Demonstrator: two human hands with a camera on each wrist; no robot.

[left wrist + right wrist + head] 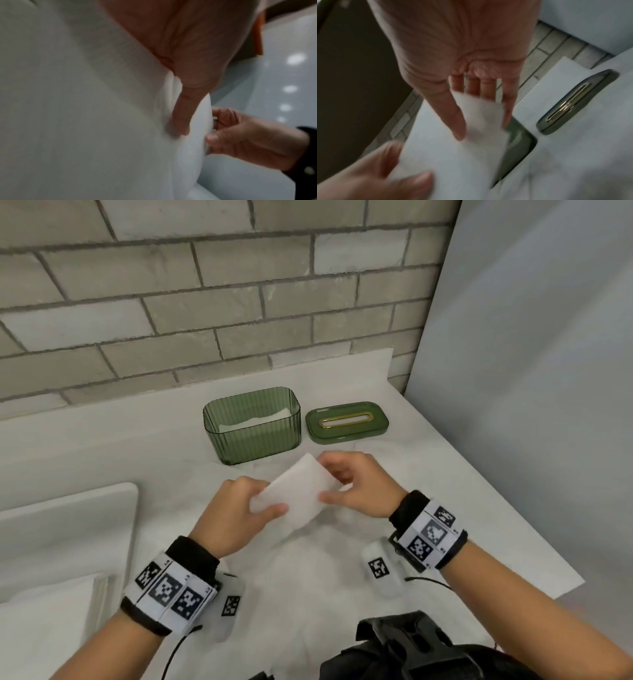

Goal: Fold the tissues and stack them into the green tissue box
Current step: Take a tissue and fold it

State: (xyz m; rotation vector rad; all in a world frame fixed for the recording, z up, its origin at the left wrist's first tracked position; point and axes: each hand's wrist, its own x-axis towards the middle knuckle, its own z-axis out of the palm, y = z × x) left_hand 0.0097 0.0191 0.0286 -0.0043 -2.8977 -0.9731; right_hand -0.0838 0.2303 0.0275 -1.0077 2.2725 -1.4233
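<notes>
A folded white tissue (297, 491) hangs above the counter between both hands. My left hand (255, 503) pinches its near left end, thumb on top. My right hand (337, 486) pinches its far right end, thumb on the near side and fingers behind. The right wrist view shows that tissue (453, 155) between my right hand (481, 116) and the other hand. In the left wrist view my left hand (181, 121) presses a thumb onto the tissue (193, 142). Behind stands the open green tissue box (253, 436) with white tissues (253, 421) inside.
The green lid (346, 422) with a gold-rimmed slot lies right of the box. The counter (102, 446) runs back to a brick wall (205, 302). A white sink edge (68, 508) lies at left, and a grey panel (531, 371) closes the right side.
</notes>
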